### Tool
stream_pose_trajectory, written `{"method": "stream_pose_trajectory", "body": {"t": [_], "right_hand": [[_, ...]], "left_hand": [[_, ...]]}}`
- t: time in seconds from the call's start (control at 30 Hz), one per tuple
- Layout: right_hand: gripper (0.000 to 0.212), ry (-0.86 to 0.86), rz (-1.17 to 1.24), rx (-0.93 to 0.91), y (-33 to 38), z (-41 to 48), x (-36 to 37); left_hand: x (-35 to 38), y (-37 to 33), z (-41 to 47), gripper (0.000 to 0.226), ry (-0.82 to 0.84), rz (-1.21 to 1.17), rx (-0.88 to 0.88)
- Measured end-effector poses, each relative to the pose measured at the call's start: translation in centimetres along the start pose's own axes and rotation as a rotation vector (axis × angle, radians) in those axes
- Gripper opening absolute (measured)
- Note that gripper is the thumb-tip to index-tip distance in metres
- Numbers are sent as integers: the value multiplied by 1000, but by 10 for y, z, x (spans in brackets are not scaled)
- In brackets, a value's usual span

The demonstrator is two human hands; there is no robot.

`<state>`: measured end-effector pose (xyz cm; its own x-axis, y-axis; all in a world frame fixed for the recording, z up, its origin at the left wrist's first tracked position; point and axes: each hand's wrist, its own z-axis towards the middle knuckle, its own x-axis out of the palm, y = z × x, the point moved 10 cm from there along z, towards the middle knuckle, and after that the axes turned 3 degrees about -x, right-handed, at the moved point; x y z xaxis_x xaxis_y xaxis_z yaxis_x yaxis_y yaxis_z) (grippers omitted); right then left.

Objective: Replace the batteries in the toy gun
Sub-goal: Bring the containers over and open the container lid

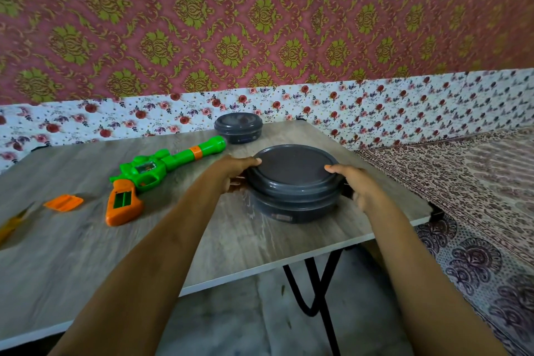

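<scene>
Two hands clasp the lidded grey container [291,182] from opposite sides, and the toy gun [150,173] lies beside the left hand [235,172], farther from the right hand [354,182], orange grip nearest, green barrel slanting away rightward.

Soft, even daylight; wide-angle bending at edges; left side perhaps motion-blurred.

green-orange toy gun [150,175] lies flat, battery compartment [122,199] open.
</scene>
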<state>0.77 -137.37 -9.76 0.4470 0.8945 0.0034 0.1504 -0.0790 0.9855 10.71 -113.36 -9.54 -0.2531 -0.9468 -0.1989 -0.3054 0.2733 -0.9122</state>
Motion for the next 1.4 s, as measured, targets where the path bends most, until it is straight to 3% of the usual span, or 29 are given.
{"method": "stream_pose_trajectory", "body": {"t": [0.13,0.23,0.6,0.93,1.03,1.17,1.3,1.4], "right_hand": [[43,101,-3,28,-1,3,5],[41,78,-23,23,-9,9,4],[54,33,-25,-11,-13,14,0],[103,194,-34,-19,-8,-1,11],[94,269,-16,-81,-14,-3,15],[65,302,50,-121,-21,6,20],[89,314,22,-166,-19,11,20],[99,311,-5,-167,-21,12,19]], "left_hand": [[1,9,6,25,83,-4,-43],[4,8,7,21,126,17,-45],[6,9,12,13,34,-8,-42],[2,7,11,21,47,58,-84],[5,3,10,27,58,84,-24],[18,1,1,43,153,226,66],[20,-4,1,40,151,280,134],[19,-7,-1,49,142,340,143]]}}
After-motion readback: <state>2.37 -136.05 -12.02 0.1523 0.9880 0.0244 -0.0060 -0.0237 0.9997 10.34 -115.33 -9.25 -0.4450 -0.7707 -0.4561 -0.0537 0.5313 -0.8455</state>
